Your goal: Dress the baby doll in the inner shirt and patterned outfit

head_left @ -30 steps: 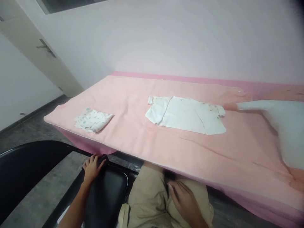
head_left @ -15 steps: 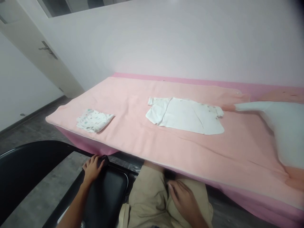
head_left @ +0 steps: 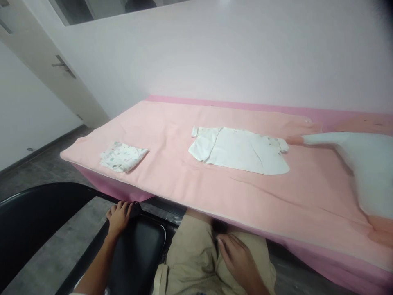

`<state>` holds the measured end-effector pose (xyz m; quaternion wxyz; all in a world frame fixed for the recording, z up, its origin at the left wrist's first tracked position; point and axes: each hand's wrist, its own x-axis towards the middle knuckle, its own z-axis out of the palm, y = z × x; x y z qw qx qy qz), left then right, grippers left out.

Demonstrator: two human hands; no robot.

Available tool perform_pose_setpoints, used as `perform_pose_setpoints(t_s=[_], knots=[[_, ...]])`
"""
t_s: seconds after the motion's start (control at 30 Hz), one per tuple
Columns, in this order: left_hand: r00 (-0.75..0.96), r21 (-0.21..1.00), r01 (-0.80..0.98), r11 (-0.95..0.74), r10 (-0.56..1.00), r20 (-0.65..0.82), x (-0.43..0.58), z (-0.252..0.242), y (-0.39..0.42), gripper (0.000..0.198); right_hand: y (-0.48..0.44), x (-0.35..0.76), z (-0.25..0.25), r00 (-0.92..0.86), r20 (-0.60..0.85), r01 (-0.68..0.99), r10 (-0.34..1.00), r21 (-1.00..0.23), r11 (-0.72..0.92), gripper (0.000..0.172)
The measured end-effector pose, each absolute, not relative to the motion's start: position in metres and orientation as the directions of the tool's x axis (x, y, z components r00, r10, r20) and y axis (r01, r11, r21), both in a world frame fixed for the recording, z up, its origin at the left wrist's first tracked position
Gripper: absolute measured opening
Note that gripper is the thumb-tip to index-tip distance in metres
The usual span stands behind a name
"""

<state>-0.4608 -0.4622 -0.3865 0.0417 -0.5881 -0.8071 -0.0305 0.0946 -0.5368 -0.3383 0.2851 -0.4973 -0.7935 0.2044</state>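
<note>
Beyond the grey floor point(head_left: 52, 262) at left, a pale door point(head_left: 76, 92) with a metal handle adjoins a plain white wall point(head_left: 215, 53) running along the far side. A pink cloth point(head_left: 172, 184) covers the wide table. At near left, a black chair point(head_left: 138, 250) points its seat corner far, its long axis slanting from near left to far right; the left hand point(head_left: 119, 215) drapes over that corner, fingers bent; how firmly, I cannot tell. On the cloth at left lies a folded printed cloth point(head_left: 123, 157). Near centre, the right hand point(head_left: 235, 254) rests loosely curled on beige shorts point(head_left: 190, 254), its palm hidden. Past it, a white top point(head_left: 239, 151) lies flat, neckline far, longest extent left to right. A white-clothed form point(head_left: 374, 172) fills the right edge.
</note>
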Motion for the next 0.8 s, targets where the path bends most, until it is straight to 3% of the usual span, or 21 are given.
perform_pose_setpoints(t_s=[0.3, 0.8], knots=[[-0.306, 0.074, 0.951, 0.300, 0.947, 0.098, -0.462, -0.394, -0.467, 0.049, -0.536, 0.095, -0.339, -0.347, 0.255, 0.671, 0.902, -0.605, 0.429, 0.020], [-0.291, 0.019, 0.957, 0.290, 0.954, 0.067, -0.465, -0.399, -0.468, 0.059, -0.534, 0.093, -0.336, -0.347, 0.212, 0.698, 0.914, -0.592, 0.403, 0.021]])
